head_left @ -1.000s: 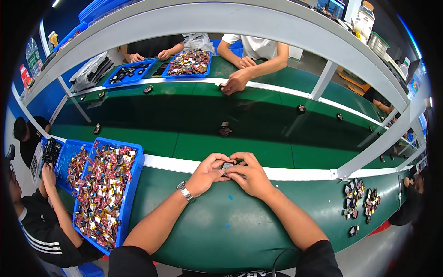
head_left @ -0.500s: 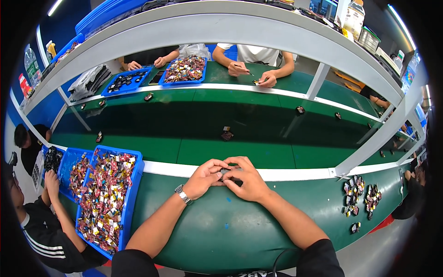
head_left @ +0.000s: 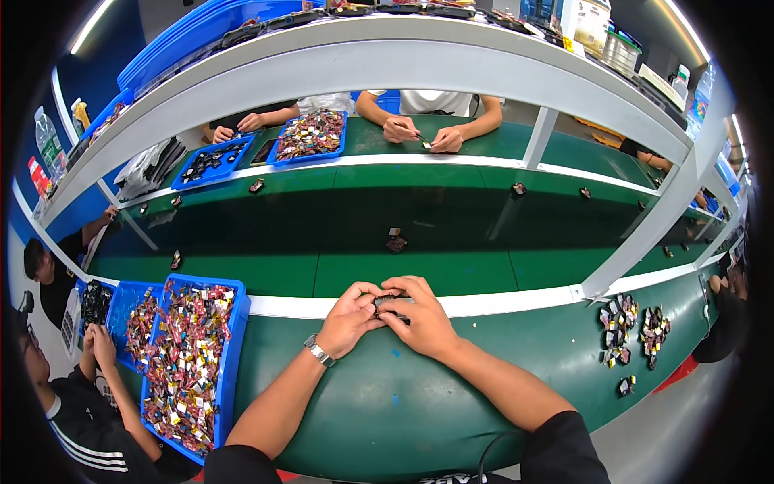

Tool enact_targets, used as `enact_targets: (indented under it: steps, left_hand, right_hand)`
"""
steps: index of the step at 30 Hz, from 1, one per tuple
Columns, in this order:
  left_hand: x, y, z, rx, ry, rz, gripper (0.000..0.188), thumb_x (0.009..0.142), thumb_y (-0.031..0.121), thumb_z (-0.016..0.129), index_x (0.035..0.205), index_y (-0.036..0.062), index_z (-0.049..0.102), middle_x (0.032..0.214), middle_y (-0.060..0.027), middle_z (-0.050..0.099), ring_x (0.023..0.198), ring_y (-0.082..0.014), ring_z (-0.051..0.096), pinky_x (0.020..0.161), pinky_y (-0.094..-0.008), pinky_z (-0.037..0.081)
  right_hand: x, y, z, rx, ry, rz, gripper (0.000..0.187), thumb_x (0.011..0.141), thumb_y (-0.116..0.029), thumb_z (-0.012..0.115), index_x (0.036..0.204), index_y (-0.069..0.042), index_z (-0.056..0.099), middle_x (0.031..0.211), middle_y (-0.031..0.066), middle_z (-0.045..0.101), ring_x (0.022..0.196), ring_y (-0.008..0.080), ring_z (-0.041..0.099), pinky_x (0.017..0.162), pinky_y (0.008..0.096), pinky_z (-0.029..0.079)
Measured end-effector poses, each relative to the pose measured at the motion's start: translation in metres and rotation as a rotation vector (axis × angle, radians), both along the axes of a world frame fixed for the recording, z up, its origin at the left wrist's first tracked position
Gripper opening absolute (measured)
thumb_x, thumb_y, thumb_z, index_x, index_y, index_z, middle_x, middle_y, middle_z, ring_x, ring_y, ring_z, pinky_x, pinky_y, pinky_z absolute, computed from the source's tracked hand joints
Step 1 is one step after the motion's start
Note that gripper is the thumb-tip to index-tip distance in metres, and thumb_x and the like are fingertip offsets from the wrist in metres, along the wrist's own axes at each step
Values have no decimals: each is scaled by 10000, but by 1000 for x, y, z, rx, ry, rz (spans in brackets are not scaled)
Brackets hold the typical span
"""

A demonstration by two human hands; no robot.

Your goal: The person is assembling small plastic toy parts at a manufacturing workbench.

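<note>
Dark part [head_left: 393,304]: was held between both hands, beside the white rail [head_left: 516,304] at the far edge of the counter [head_left: 363,427]; most of its surface was covered, and its exact shape could not be determined. Contact with the rail could not be confirmed.
Left hand [head_left: 348,323]: fingers were closed narrowly on the dark part from the left; the fingertips were partly concealed. A metal watch [head_left: 319,350] was worn at the wrist.
Right hand [head_left: 422,323]: fingers were curled over the dark part from the right; their undersides were hidden from view.
Sleeves [head_left: 564,452]: were black, and were cut off by the lower edge.
Blue tray [head_left: 234,363]: was positioned left of the hands, heaped with small red, white and yellow pieces; the lower layers were buried.
Right-hand clusters [head_left: 618,331]: were laid on the counter in two larger groups and one smaller; individual outlines were hard to separate.
Green surface [head_left: 435,278]: was partly darkened by shadow beyond the rail; a small piece [head_left: 395,241] was seen there, its details too small to read.
Grey beam [head_left: 387,68]: was set across the upper view; the heads of the persons opposite were hidden.
</note>
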State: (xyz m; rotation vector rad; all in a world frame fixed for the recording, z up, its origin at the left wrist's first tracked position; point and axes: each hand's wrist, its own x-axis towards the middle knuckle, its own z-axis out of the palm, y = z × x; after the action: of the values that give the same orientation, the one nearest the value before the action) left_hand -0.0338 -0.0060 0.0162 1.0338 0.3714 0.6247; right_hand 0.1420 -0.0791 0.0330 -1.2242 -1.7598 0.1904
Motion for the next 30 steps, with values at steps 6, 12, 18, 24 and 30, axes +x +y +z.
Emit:
enact_targets:
  steps: [6,12,18,24,30]
  left_hand:
    - [-2,-1,-1,10,-2,0,194,1009,104,485,1200,91,457,1373,-166,530,1217,-247,563,1009,-444,491]
    - [0,-2,-4,12,-22,-12,207,1000,105,515,1199,88,463,1385,-170,516,1196,-249,576,1006,-448,492]
    - [6,-1,-6,4,-46,11,324,932,156,635,1195,90,459,1370,-175,507,1195,-262,570,985,-438,514]
    - [-1,0,-3,36,-1,80,259,936,71,590,1152,92,449,1382,-176,492,1203,-268,560,995,-443,512]
    - [19,-7,-10,-65,-209,-38,286,941,103,633,1172,107,463,1435,-156,457,1239,-255,529,1018,-461,476]
  right_hand:
    - [-2,-2,-1,21,20,-14,145,776,-42,762,915,-63,727,1189,94,602,1112,279,552,876,365,536]
    - [-3,-5,-3,-42,93,-10,144,784,-56,756,927,-64,741,1181,98,607,1131,285,538,907,371,511]
    - [0,-3,-12,50,149,-12,177,758,-67,756,934,-63,730,1176,102,603,1129,309,531,941,400,474]
    - [-8,5,-13,-24,289,76,125,759,-36,726,877,-76,735,1245,82,589,1202,310,490,1003,401,436]
    - [10,-7,-1,54,143,-25,212,723,-50,750,927,-106,745,1268,109,593,1229,334,490,1048,449,393]
